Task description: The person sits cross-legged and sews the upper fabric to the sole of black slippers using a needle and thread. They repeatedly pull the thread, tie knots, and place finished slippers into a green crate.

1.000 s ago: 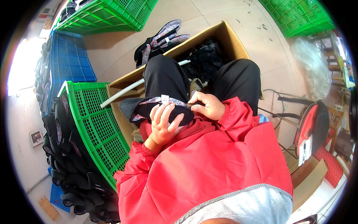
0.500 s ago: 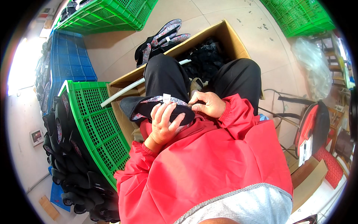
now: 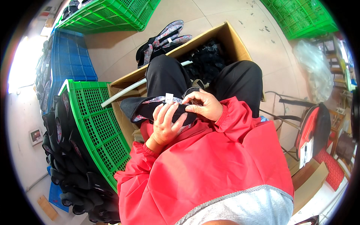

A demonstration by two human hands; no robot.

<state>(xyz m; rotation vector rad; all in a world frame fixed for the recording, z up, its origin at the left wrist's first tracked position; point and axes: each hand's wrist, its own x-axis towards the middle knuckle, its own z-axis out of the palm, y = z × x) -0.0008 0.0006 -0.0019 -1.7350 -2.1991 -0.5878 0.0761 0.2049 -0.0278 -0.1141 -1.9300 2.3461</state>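
Across my lap lies a black cloth shoe (image 3: pixel 132 105) with a floral lining and a small white tag (image 3: pixel 169 98) at its opening. My left hand (image 3: pixel 164 123) grips the near side of the shoe, fingers bent over its edge. At the right end of the opening, my right hand (image 3: pixel 203 105) pinches the rim between thumb and fingers. A thin dark strip shows by the right fingertips; I cannot tell whether it is part of the shoe.
Before my knees stands a cardboard box (image 3: pixel 237 41) holding black pieces, crossed by a white rod (image 3: pixel 123 92). Floral-lined shoes (image 3: pixel 165 39) lie beyond it. A green crate (image 3: pixel 98 118) and piled black shoes (image 3: pixel 71 161) are at left, a red-and-black chair (image 3: pixel 313 129) at right.
My right hand has shifted slightly left along the shoe's rim, and a dark strip now shows above its fingertips. The left hand has hardly moved.
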